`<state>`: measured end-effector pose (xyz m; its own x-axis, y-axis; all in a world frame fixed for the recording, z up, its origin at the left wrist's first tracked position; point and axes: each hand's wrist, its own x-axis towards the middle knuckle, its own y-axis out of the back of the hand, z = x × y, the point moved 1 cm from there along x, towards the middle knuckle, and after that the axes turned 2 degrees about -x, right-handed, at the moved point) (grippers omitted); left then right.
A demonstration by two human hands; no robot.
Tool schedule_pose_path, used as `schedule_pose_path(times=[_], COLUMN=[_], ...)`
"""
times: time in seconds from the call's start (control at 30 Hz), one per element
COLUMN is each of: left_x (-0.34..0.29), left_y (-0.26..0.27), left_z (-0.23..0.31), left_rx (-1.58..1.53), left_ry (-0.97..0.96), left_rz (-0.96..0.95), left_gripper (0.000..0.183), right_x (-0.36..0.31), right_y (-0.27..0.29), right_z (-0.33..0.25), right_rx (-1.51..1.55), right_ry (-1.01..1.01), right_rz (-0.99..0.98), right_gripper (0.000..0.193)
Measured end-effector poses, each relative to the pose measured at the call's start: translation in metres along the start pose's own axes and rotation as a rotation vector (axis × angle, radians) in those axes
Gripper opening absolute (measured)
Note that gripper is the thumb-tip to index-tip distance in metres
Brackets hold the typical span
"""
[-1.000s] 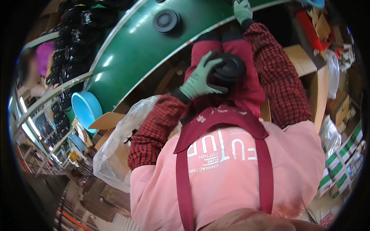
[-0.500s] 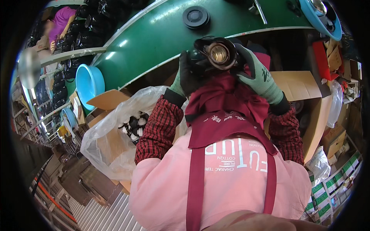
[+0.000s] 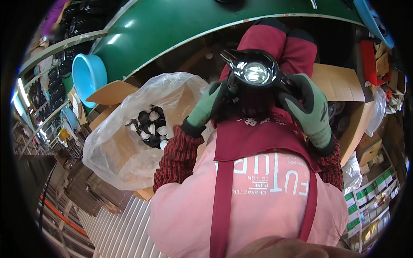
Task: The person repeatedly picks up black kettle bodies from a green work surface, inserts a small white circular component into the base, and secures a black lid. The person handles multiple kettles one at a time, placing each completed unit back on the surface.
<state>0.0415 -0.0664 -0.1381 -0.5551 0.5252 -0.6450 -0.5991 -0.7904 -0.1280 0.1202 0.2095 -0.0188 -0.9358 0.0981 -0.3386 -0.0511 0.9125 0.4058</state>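
Note:
A glossy black jug [image 3: 255, 73] with a pouring spout is held over my lap, its round mouth turned up and a bright silvery inside showing. On its left side my left hand [image 3: 211, 103], in a green glove with dark palm and fingers, is closed against the body; part of those fingers is lost in shadow. My right hand [image 3: 306, 101], gloved alike, grips the jug from the right, by what looks like the handle side. Beneath it lies my dark red apron [image 3: 258, 142]. The lower part of the jug is hidden.
Left of me stands a carton lined with a clear plastic bag [image 3: 114, 148], holding several black-and-white caps [image 3: 150, 124]. An open carton [image 3: 337, 86] is at my right. Ahead curves a green worktable [image 3: 172, 26]. Blue basins [image 3: 88, 77] and a red box [image 3: 374, 64] stand farther out.
The jug has come down from near the table edge toward my lap, both hands with it. Its spout now points left and its inside looks silvery rather than golden. The view has shifted.

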Motion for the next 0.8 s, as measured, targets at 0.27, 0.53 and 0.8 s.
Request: schedule_pose_path(times=[0.27,0.53,0.8], left_x=[-0.02,0.01,0.017], left_y=[0.004,0.019,0.013], left_z=[0.077,0.097,0.082], left_rx=[0.682,0.958,0.366], left_ry=[-0.888,-0.732,-0.556], left_rz=[0.315,0.09,0.038], left_gripper=[0.084,0.075,0.079], right_x=[0.005,0.034,0.048], right_y=[-0.011,-0.018,-0.01], right_z=[0.003,0.007,0.021], right_rx=[-0.133,-0.276,-0.221], right_ry=[0.077,0.143,0.145], right_rz=[0.001,-0.126,-0.272], right_gripper=[0.045,0.049,0.053])
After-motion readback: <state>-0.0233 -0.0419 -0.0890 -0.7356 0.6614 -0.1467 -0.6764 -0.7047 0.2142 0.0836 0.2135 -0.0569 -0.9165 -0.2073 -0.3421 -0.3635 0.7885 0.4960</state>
